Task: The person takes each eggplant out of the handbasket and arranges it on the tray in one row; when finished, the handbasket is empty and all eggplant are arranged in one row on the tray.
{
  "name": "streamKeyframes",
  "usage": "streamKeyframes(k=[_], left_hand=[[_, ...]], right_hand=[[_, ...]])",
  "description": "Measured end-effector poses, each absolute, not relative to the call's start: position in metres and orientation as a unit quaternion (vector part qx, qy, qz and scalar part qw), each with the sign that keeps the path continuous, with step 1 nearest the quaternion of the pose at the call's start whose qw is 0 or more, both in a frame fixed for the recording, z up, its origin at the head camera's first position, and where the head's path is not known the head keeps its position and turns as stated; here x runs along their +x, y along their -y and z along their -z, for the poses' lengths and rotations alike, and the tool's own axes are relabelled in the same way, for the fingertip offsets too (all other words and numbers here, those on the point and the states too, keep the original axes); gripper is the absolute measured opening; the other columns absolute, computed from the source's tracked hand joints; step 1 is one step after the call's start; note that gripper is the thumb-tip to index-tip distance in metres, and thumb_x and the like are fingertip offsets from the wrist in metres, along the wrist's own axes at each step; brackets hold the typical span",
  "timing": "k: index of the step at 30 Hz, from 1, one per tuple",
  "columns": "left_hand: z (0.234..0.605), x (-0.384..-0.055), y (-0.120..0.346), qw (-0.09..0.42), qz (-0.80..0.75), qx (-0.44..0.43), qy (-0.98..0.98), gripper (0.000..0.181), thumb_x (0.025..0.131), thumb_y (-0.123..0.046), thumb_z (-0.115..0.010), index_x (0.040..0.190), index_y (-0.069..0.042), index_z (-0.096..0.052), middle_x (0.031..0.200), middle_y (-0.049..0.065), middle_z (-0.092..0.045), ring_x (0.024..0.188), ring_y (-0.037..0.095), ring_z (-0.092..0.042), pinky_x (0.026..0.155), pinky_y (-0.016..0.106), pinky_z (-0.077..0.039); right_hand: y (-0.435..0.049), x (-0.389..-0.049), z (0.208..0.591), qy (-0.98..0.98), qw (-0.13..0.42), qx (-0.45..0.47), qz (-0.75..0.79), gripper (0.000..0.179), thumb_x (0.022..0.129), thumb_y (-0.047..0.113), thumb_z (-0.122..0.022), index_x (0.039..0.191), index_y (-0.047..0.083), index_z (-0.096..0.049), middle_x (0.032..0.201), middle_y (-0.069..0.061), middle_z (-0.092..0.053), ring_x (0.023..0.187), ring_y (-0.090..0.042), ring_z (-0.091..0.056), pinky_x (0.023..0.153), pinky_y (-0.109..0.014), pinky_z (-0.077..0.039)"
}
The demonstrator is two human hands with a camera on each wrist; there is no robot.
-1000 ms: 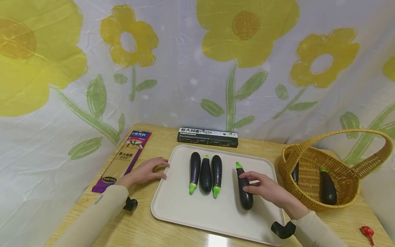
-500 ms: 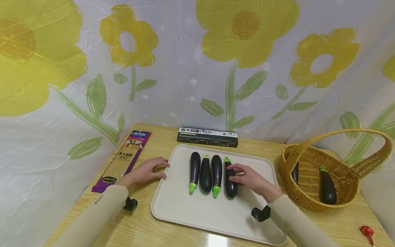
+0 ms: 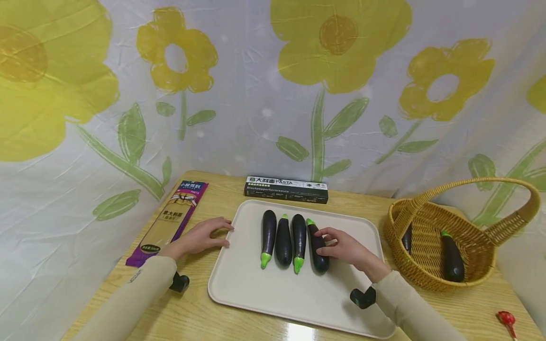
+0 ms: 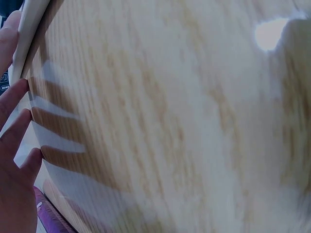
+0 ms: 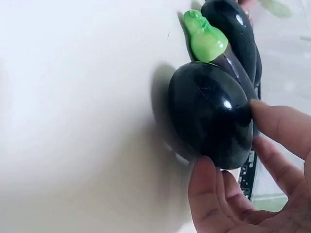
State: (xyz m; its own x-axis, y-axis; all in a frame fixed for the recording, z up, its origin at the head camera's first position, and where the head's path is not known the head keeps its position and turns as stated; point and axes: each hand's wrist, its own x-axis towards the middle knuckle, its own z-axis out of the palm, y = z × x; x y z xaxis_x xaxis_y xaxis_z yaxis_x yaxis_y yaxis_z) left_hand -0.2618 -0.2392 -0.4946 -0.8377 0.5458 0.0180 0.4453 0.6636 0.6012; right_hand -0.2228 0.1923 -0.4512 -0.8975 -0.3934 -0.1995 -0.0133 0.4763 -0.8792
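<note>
On a tray (image 3: 256, 293), the right hand (image 3: 346, 247) pinches an eggplant (image 3: 314, 242) between three others (image 3: 283, 242) and the tray's right edge; the left hand (image 3: 204, 237), fingers spread, touches the left edge; a light grip, turning it parallel, should avoid nudging the row.

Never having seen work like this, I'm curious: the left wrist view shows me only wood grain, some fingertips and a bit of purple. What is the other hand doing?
Observer: The right hand is holding a dark eggplant with a green stem end.
Visitor: Is that the only one?
Observer: No, three more eggplants lie side by side on the pale tray, just left of it.
Visitor: And what is beyond the tray, on the right?
Observer: A wicker basket with a tall handle, and two eggplants can be seen inside.
</note>
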Motion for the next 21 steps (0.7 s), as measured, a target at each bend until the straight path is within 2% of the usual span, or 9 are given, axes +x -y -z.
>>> streamKeyframes(k=[10,21], left_hand=[[0.495,-0.262,0.24,0.083,-0.304,0.276,-0.908,0.046,0.089,-0.037,-0.071,0.128,-0.013,-0.063,0.142,0.016,-0.051,0.139,0.042,-0.034,0.113,0.06,-0.025],[0.492,-0.261,0.239,0.088,-0.302,0.27,-0.91,0.046,0.09,-0.036,-0.071,0.128,-0.013,-0.062,0.143,0.017,-0.05,0.139,0.042,-0.033,0.113,0.06,-0.024]], right_hand=[[-0.187,-0.22,0.454,-0.811,0.205,-0.115,0.536,0.045,0.088,0.006,-0.07,0.129,-0.003,-0.052,0.116,-0.025,-0.053,0.095,-0.024,-0.062,0.08,-0.041,-0.058],[-0.178,-0.214,0.453,-0.811,0.201,-0.1,0.54,0.046,0.089,0.008,-0.07,0.131,-0.001,-0.051,0.12,-0.026,-0.053,0.1,-0.027,-0.062,0.08,-0.042,-0.057]])
